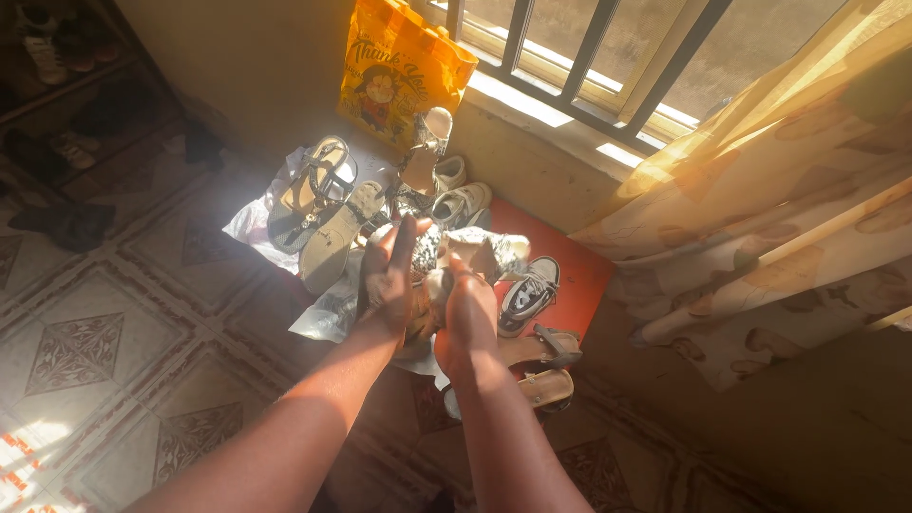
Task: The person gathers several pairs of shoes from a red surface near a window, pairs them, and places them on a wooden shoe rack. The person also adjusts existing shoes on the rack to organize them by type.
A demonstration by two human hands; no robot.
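Both arms stretched forward over a pile of shoes on the tiled floor (pixel 85 351), below a barred window (pixel 579 57)

Left hand (pixel 391 271) spread flat against the side of a patterned shoe (pixel 475 252), fingers long and pointing up, grip open and pressing rather than clasping. Right hand (pixel 465 318) curled tight around the lower part of the same shoe, grip closed on it. Shoe held up between the two hands, above the heap, toe end toward the window

Just behind the hands, a pair of flat strappy sandals (pixel 318 204) lying on a sheet of clear plastic (pixel 252 223). To the right, a black and white sneaker (pixel 528 293) on a red mat (pixel 570 261). Near the right wrist, brown heeled sandals (pixel 546 366). Further back, white sneakers (pixel 461 199) and an orange printed bag (pixel 399 66) leaning on the wall. Yellow patterned curtain (pixel 769 199) hanging at right. Dark shelf (pixel 66 85) with more shoes at far left, deep in shadow
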